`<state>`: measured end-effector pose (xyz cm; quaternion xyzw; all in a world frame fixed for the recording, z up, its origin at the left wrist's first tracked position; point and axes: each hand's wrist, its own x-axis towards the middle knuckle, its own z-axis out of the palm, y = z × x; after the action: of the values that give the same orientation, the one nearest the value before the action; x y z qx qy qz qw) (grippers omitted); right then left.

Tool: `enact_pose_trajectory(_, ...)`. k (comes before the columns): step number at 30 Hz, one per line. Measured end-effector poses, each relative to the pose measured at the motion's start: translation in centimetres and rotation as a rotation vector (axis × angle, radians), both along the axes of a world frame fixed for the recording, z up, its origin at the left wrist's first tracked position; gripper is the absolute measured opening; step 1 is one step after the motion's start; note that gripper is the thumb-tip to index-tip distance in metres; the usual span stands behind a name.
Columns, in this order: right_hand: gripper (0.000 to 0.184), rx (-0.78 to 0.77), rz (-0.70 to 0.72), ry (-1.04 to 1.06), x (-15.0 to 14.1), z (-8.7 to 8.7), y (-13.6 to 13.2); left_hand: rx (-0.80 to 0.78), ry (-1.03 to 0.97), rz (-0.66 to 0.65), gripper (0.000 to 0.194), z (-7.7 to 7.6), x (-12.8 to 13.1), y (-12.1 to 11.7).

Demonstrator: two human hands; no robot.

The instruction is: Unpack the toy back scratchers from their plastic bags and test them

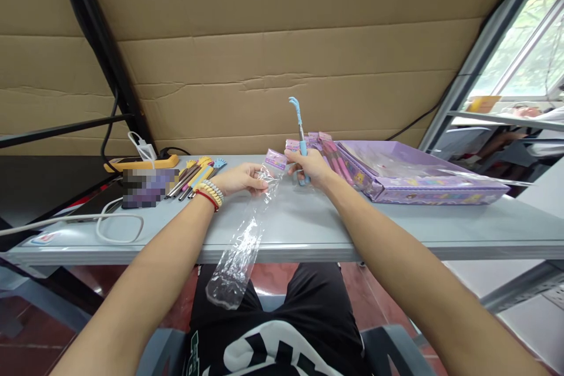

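Observation:
My left hand pinches a clear plastic bag near its top, where a pink and purple printed header shows. The long bag hangs down over the table's front edge above my lap. My right hand is closed around the handle of a light blue back scratcher, held upright with its claw-shaped end up and a metal rod below it. To the left of my left hand lies a bunch of similar back scratchers in yellow, brown and blue. Pink packaged ones lie just beyond my right hand.
A purple patterned box holding clear plastic stands on the right of the grey table. At the left lie a yellow power strip with a white charger, a phone-like purple object and a white cable. Cardboard lines the back.

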<state>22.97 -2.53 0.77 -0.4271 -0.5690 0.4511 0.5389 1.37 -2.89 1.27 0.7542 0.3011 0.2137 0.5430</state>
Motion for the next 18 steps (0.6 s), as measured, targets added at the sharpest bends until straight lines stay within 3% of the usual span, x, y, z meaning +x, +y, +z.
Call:
enact_pose_trajectory(5,0.060,0.049,0.076,0.006,0.2,0.0,-0.2,0.005,0.047,-0.014,0.035,0.0,0.1,-0.2)
enact_pose_trajectory(12,0.058,0.098,0.123,-0.132,0.0,0.1,-0.7,0.094,-0.024,0.134,0.026,0.4,0.6,-0.5)
enact_pose_trajectory(18,0.052,0.371,-0.036,-0.456,-0.6,0.0,-0.9,0.113,-0.054,0.217,0.015,0.3,1.0,-0.7)
